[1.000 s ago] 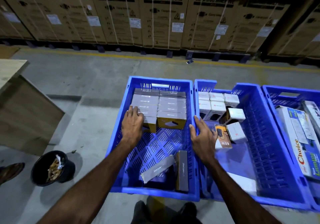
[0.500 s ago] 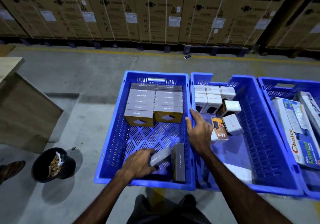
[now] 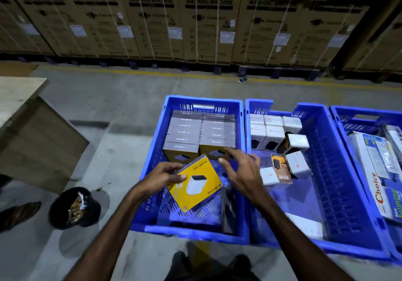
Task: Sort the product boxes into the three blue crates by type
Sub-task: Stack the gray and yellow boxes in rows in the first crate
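left crate (image 3: 243, 172) bare at near half (slatted floor), far half blocked by stacked boxes (image 3: 201, 132)

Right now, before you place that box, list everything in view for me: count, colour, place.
blue crates: three, blue, side by side on the floor; the right one is cut off by the frame edge.
grey-topped boxes: two rows, grey tops with yellow fronts, far end of the left crate.
yellow box: one, yellow with a white product picture, held over the left crate.
white boxes: about eight, white, middle crate, some tipped.
65W box: one, orange and black, middle crate.
Choice box: one, white with print, right crate.
black bucket: one, black, floor at left, scraps inside.
washing machine cartons: a row, brown, along the back.
hands: left hand grips the yellow box; right hand is open beside it.
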A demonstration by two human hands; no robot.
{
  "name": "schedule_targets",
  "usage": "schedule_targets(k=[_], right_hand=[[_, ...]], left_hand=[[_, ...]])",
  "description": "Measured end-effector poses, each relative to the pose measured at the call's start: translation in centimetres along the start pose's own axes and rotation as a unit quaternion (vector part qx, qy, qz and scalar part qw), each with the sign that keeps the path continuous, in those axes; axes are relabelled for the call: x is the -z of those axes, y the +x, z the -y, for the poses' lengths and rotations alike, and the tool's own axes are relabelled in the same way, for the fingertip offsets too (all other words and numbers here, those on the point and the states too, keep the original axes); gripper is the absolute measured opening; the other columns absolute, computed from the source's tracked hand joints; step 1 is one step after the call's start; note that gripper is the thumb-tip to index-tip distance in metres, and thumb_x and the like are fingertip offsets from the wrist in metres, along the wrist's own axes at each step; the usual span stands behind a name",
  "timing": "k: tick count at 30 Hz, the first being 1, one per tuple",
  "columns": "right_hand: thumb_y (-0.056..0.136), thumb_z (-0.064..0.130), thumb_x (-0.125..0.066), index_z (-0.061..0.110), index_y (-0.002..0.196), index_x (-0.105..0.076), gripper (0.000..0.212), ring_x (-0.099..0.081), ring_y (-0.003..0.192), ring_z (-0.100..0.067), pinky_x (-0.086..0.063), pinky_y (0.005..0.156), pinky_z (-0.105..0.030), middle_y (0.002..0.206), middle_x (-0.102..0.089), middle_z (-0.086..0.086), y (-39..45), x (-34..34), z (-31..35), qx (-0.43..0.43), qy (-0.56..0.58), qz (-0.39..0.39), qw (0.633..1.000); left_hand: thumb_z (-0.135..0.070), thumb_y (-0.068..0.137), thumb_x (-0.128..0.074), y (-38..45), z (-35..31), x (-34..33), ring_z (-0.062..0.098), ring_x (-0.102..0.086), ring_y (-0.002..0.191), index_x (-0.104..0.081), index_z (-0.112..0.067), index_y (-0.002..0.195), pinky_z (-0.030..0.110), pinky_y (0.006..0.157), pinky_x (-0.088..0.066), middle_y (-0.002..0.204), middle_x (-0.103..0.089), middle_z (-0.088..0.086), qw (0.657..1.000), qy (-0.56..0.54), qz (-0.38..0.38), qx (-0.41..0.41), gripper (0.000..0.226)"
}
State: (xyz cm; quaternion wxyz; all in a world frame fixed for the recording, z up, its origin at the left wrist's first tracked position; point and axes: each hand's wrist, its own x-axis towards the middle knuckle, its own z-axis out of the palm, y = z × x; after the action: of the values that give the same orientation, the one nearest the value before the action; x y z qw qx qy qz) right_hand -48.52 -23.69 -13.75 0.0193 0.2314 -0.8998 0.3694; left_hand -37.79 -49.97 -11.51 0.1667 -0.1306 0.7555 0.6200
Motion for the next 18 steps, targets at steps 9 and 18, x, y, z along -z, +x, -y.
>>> schedule_targets(k=[9,18], right_hand=[[0.074,0.067,-0.074,0.043,0.128,-0.061,0.060,-0.065,0.095,-0.006,-0.052,0.092,-0.048,0.102,-0.066,0.016,1.4,1.5,-0.2,0.007,0.060,0.170,0.984],[0.085,0.021,-0.078,0.031,0.139,-0.056,0.058,-0.055,0.130,-0.021,-0.042,0.111,-0.050,0.138,-0.060,0.004,1.2,3.6,-1.8,-0.085,0.027,0.034,0.995]], left_hand=[[-0.033,0.083,-0.084,1.7,-1.7,-0.5,0.002,-0.068,0.110,-0.070,-0.027,0.130,0.037,0.099,-0.057,0.121,-0.071,-0.016,0.977,0.178,-0.045,-0.105,0.049],[-0.030,0.085,-0.082,6.8,-5.9,-3.1,0.020,-0.064,0.100,-0.070,-0.018,0.126,0.028,0.086,-0.048,0.110,-0.068,-0.001,0.872,0.396,-0.110,-0.267,0.044]])
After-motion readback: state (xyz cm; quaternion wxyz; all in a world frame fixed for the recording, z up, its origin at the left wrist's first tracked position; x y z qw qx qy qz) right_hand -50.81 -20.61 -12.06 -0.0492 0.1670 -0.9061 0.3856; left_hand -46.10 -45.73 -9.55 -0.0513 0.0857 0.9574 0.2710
